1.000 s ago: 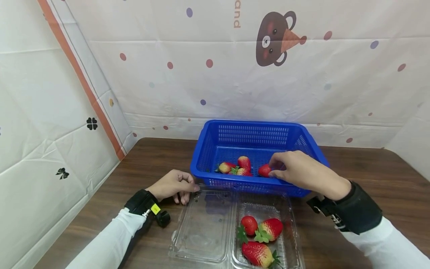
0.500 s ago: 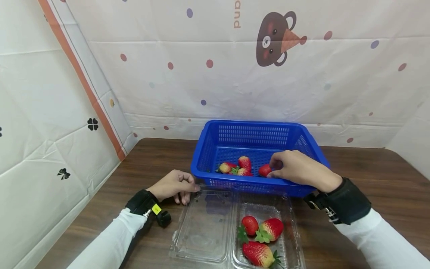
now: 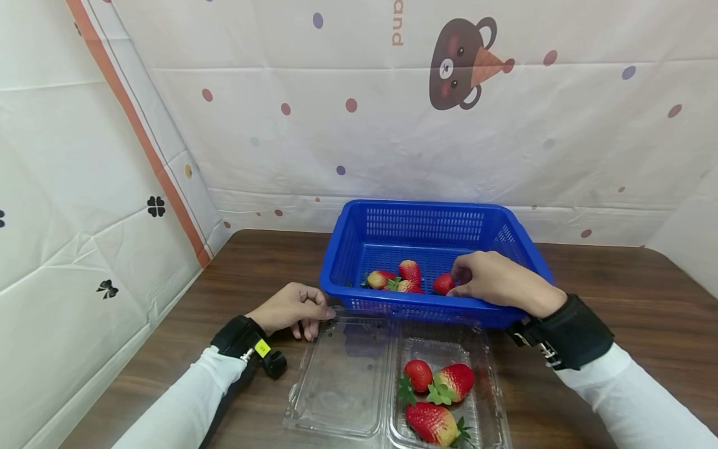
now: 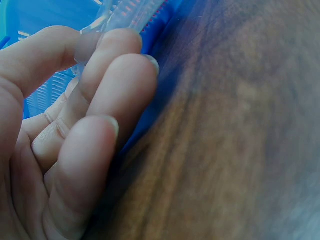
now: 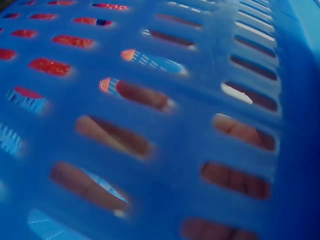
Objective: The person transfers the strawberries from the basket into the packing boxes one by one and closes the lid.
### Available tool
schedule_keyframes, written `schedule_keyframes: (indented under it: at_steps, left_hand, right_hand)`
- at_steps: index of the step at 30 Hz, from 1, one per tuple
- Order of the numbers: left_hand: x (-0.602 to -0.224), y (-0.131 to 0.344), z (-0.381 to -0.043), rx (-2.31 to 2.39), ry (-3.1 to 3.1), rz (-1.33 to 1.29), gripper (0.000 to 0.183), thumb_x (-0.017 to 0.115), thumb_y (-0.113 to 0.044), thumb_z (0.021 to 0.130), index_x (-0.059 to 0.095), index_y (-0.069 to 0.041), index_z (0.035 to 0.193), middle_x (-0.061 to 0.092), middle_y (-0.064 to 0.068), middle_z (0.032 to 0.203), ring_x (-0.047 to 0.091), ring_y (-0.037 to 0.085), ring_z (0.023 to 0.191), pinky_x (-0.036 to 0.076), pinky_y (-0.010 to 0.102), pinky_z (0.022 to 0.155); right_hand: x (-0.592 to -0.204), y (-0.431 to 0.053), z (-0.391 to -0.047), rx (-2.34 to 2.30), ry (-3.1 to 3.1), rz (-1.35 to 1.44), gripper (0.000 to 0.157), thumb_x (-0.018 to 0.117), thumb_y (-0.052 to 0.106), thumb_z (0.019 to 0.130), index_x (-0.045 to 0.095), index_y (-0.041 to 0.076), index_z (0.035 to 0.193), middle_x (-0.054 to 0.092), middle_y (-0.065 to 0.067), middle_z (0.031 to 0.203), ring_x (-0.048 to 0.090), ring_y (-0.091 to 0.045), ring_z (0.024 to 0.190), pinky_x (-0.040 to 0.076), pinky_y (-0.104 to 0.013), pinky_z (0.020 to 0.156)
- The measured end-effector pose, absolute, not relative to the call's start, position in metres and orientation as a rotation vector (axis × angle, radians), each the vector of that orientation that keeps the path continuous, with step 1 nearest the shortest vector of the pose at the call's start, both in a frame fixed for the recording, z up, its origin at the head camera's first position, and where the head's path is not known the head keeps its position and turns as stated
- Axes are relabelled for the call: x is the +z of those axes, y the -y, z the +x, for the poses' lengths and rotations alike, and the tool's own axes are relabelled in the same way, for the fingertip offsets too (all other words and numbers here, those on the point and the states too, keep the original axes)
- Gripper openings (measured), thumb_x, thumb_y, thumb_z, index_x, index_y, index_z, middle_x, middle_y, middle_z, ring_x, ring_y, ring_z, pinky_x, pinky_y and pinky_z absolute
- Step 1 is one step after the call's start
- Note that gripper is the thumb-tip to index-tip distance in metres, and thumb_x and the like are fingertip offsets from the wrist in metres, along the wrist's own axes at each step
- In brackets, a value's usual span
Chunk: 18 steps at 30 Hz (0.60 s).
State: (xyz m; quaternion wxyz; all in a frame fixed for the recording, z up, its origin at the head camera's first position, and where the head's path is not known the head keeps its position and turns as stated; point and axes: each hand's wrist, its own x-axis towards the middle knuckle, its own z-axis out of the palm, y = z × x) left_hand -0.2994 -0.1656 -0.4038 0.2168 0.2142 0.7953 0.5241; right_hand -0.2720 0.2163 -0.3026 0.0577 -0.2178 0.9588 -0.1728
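Observation:
Inside the blue basket (image 3: 426, 298), my right hand (image 3: 499, 280) holds a red strawberry (image 3: 443, 284) between thumb and fingers, near the front wall. Seen from the right wrist, the basket's slotted wall (image 5: 165, 115) hides most of that hand. My left hand (image 3: 294, 310) pinches the far left corner of a clear plastic clamshell (image 3: 342, 380), which lies open on the table. The left wrist view shows thumb and index finger on the clear plastic edge (image 4: 90, 47), the other fingers curled beneath. Several more strawberries (image 3: 409, 272) sit in the basket, left of the right hand.
Three strawberries (image 3: 432, 424) lie in the clamshell's right half, in front of the basket. The wooden table (image 3: 269, 255) ends at a white printed cloth (image 3: 269, 143) behind the basket and on the left.
The right wrist and forearm have shifted slightly left, while the right fingers stay at the same strawberry. The left hand keeps its place on the clamshell.

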Motion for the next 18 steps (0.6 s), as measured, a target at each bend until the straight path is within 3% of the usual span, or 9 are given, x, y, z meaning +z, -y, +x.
schedule_keyframes:
  at_steps: [18]
  left_hand:
    - [-0.4057, 0.1655, -0.3009, 1.451, -2.202, 0.58, 0.032, 0.073, -0.035, 0.084, 0.062, -0.004, 0.084, 0.065, 0.01, 0.059, 0.06, 0.02, 0.048, 0.047, 0.022, 0.038]
  right_hand:
    - [-0.3074, -0.2162, -0.2767, -0.505, -2.903, -0.62, 0.027, 0.073, 0.031, 0.086, 0.069, 0.008, 0.099, 0.067, -0.003, 0.083, 0.057, -0.014, 0.068, 0.056, -0.039, 0.069]
